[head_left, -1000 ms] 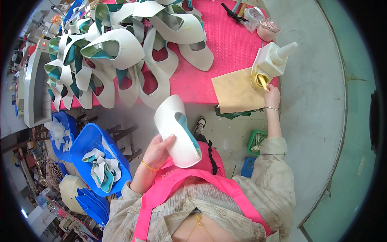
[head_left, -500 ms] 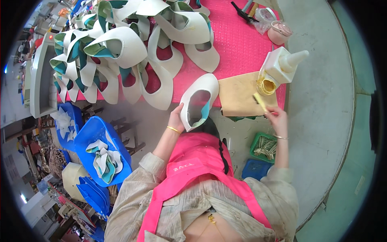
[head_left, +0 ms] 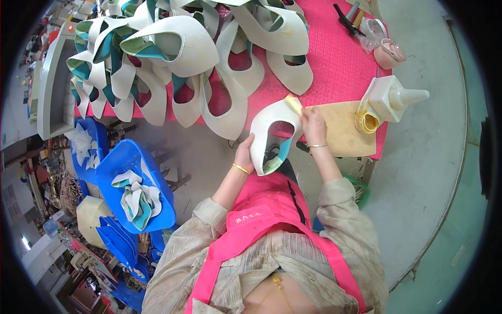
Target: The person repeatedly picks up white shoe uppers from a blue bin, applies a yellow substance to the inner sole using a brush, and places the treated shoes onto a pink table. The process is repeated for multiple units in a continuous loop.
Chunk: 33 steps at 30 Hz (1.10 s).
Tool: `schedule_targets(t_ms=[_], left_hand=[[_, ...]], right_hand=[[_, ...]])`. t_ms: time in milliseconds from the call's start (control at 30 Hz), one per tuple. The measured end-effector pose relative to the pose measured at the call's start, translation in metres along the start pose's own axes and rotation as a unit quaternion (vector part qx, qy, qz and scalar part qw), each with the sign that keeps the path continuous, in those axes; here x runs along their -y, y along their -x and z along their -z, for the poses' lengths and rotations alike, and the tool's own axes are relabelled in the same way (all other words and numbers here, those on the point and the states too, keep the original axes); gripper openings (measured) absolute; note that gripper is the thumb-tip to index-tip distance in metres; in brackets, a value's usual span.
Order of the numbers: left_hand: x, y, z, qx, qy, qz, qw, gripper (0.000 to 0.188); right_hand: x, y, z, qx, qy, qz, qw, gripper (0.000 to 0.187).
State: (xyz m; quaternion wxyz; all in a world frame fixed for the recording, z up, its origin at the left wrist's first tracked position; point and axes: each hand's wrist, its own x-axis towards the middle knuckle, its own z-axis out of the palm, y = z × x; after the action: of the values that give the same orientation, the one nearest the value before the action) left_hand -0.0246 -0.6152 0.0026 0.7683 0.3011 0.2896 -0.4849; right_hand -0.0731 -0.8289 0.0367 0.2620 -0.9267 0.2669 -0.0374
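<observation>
A white shoe upper (head_left: 274,111) with green and teal lining is held up in front of the table by my left hand (head_left: 244,155), fingers closed on its left edge. My right hand (head_left: 315,127) grips a small brush (head_left: 294,105), and the bristles rest on the toe end of the upper. Much of the brush handle is hidden in my fingers. To the right, a small open jar (head_left: 367,122) smeared with yellow paste stands on a tan board (head_left: 337,141). Beside it is a white bottle (head_left: 384,97) with a cone-shaped nozzle.
Several similar uppers (head_left: 193,49) lie piled across the pink table (head_left: 334,68). A pink lidded pot (head_left: 389,54) and tools (head_left: 349,21) stand at the far right corner. Lower left is a blue bin (head_left: 117,167) with more pieces; a green basket (head_left: 361,192) is partly behind my right arm.
My right hand has brought the brush leftward from beside the paste jar onto the upper's toe. My left hand still holds the upper. The whole view has shifted slightly.
</observation>
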Motion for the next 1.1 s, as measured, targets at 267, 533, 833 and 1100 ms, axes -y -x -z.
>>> schedule_targets(t_ms=[267, 533, 833, 1100], left_hand=[[-0.010, 0.010, -0.021, 0.000, -0.053, -0.025, 0.998, 0.035], [-0.029, 0.074, -0.088, 0.069, -0.141, -0.093, 0.983, 0.036], [-0.044, 0.089, -0.127, 0.024, -0.218, -0.139, 0.966, 0.033], [-0.037, 0.122, -0.148, 0.173, -0.249, -0.121, 0.945, 0.042]], right_hand=[[0.029, 0.011, 0.021, 0.090, -0.143, 0.101, 0.980, 0.015], [0.069, 0.075, 0.131, 0.111, -0.308, 0.163, 0.931, 0.011], [0.063, 0.116, 0.148, 0.085, -0.173, 0.271, 0.943, 0.018], [-0.133, 0.098, 0.180, -0.109, -0.010, -0.144, 0.984, 0.018]])
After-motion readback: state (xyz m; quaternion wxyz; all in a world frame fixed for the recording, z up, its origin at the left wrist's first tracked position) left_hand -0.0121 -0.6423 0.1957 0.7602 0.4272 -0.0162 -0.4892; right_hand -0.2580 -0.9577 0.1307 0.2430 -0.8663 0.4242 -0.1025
